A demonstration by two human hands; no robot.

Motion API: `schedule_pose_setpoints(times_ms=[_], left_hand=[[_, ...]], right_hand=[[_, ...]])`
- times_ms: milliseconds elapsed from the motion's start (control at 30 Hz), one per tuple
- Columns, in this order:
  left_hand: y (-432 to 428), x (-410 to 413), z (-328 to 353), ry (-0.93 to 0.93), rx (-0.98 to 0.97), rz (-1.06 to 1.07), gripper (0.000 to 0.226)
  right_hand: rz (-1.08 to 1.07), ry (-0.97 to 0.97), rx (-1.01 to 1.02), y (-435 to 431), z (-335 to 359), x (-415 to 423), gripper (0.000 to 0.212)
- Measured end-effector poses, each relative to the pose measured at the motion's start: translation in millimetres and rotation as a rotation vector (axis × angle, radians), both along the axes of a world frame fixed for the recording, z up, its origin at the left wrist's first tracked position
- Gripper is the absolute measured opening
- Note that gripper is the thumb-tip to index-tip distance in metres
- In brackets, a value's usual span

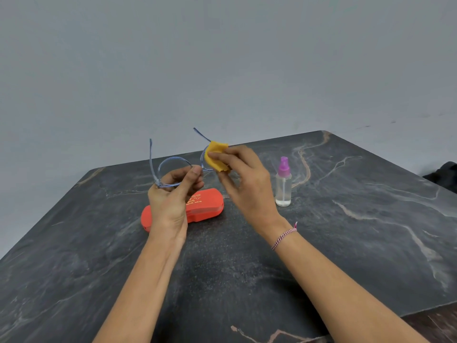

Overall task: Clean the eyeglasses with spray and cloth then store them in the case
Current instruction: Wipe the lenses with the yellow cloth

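My left hand holds the clear blue eyeglasses up above the table, pinching the frame near the bridge, temples pointing away from me. My right hand pinches a folded yellow cloth around the right lens. Under my left hand lies the orange glasses case, closed, flat on the table. A small clear spray bottle with a purple nozzle stands upright to the right of my right hand.
The dark marble-patterned table runs to a grey wall behind. A dark object sits beyond the table's far right edge. The table's near right edge drops off at the lower right.
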State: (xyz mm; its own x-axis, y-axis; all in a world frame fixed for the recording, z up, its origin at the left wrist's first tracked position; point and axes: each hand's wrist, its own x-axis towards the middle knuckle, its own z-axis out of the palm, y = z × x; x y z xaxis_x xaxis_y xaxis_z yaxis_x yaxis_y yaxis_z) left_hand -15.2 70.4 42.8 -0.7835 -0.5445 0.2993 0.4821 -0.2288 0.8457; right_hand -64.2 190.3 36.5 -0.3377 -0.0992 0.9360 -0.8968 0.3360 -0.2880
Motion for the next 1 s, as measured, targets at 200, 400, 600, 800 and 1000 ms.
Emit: schedule_pose_setpoints(times_ms=[200,400,600,800,1000], left_hand=[[-3.6,0.9,2.0,-0.005,0.044,0.007,0.006],[-2.8,-0.1,0.5,-0.039,0.035,-0.068,0.002],[-5.1,-1.1,0.9,-0.052,0.029,-0.048,0.013],[-8.9,-1.0,4.0,-0.031,0.074,-0.045,0.008],[-7.0,-1.9,1.6,-0.068,0.055,-0.101,0.008]], right_hand=[[0.081,-0.039,0.093,0.1,-1.7,0.7,0.029],[-0.02,-0.09,-0.05,10.2,1.9,-6.7,0.028],[0.022,-0.026,0.087,-4.8,-5.4,2.4,0.025],[0.022,-0.059,0.098,2.3,-3.4,0.0,0.027],[-0.06,-0.064,-0.001,6.0,-1.3,-4.8,0.03]])
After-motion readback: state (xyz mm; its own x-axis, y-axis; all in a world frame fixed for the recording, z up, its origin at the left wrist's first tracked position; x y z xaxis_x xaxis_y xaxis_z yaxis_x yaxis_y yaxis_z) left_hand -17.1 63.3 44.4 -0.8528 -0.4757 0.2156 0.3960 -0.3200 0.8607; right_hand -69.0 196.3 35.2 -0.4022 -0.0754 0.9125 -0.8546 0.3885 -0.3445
